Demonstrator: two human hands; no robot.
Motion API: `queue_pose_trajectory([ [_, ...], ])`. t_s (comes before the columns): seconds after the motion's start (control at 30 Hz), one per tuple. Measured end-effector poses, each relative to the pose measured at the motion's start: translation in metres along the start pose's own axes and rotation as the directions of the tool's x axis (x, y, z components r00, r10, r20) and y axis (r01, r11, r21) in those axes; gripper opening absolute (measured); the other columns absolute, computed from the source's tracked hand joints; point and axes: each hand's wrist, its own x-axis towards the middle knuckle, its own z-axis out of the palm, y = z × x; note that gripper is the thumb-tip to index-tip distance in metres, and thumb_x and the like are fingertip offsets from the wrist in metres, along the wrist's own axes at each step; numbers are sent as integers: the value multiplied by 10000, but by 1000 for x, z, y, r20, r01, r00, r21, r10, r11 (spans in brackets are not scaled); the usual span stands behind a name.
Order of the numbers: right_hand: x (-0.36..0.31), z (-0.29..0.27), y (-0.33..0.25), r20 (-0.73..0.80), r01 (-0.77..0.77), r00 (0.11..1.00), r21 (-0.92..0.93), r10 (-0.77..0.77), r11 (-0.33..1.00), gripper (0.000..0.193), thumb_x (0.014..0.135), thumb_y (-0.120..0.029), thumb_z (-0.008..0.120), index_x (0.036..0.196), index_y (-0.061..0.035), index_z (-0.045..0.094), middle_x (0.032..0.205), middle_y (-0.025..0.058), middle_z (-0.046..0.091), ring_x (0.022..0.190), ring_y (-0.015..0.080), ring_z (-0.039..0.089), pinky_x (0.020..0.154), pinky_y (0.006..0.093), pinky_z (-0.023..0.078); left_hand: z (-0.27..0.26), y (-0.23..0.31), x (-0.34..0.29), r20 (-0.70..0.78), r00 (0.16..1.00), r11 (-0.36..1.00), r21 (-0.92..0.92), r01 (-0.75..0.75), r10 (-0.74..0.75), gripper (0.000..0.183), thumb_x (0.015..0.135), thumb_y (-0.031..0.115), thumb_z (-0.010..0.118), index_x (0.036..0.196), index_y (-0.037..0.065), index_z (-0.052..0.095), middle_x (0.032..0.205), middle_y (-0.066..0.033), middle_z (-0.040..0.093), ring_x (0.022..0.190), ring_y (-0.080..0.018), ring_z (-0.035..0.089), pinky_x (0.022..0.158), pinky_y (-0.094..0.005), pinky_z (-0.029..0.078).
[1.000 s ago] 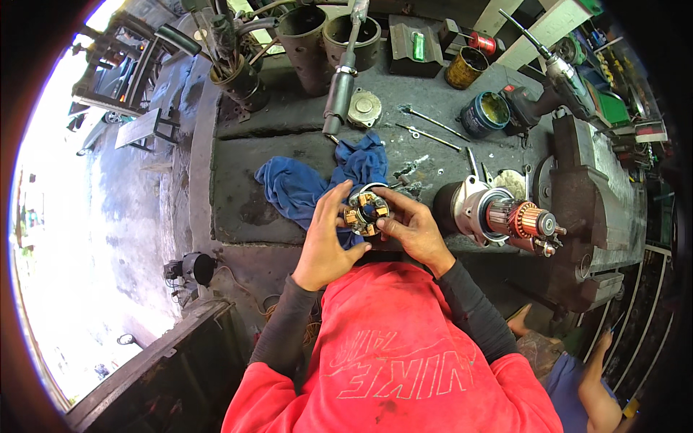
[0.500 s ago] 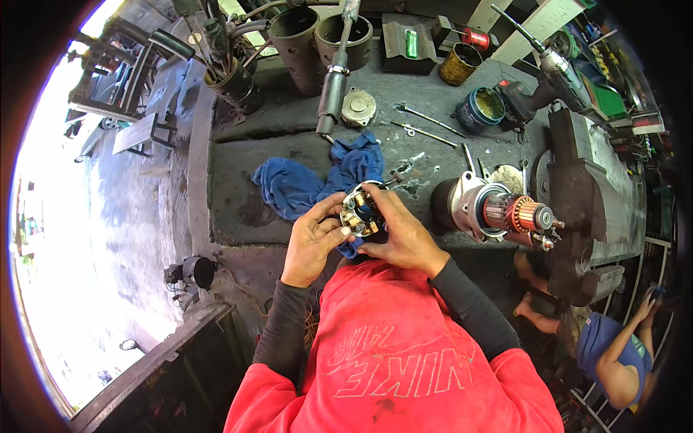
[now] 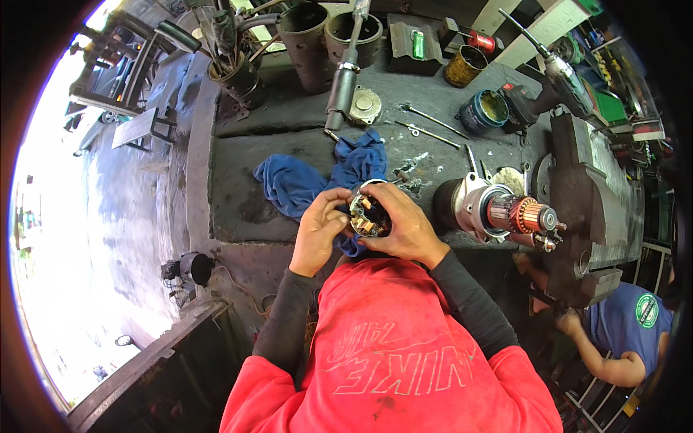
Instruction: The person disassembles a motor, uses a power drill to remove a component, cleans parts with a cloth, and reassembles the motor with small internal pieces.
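Above the bench's near edge I hold a round starter motor brush holder (image 3: 365,221) with brassy brush pieces around its ring. My right hand (image 3: 411,229) is wrapped around its right side, thumb underneath. My left hand (image 3: 317,229) has its fingers bent against the left rim. Part of the ring is covered by my fingers. Just behind lies a crumpled blue rag (image 3: 289,184). To the right, a starter motor housing (image 3: 471,204) stands with a copper-wound armature (image 3: 516,214) sticking out of it.
A bench vise (image 3: 581,187) stands at the right, near a power drill (image 3: 530,105). Thin rods (image 3: 429,135), a round metal cover (image 3: 365,106) and a grease tub (image 3: 484,112) sit farther back. A hanging tool (image 3: 341,97) reaches over the bench. Another person (image 3: 621,325) crouches lower right.
The brush holder has been turned in my hands, and my left fingers have shifted along its rim. The person at lower right has leaned toward the bench.
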Motion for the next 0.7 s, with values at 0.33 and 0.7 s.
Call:
queue_pose_trajectory([
  [0.33, -8, 7, 2, -17, -289, 956, 90, 291, 953, 985, 637, -243, 1047, 1472, -78, 551, 1381, 136, 650, 1281, 311, 640, 1095, 411, 516, 5, 1, 20, 134, 927, 613, 715, -335, 350, 313, 766, -10, 823, 1074, 35, 787, 1096, -53, 603, 908, -170, 596, 717, -299, 503],
  [0.7, -4, 9, 7, -20, -185, 982, 140, 190, 973, 952, 613, -243, 1031, 1427, -95, 560, 1295, 112, 678, 1222, 376, 647, 1067, 438, 500, -2, -14, 34, 163, 939, 711, 616, -338, 304, 196, 855, 30, 852, 1048, 40, 821, 1024, -45, 687, 944, -184, 669, 825, -315, 549],
])
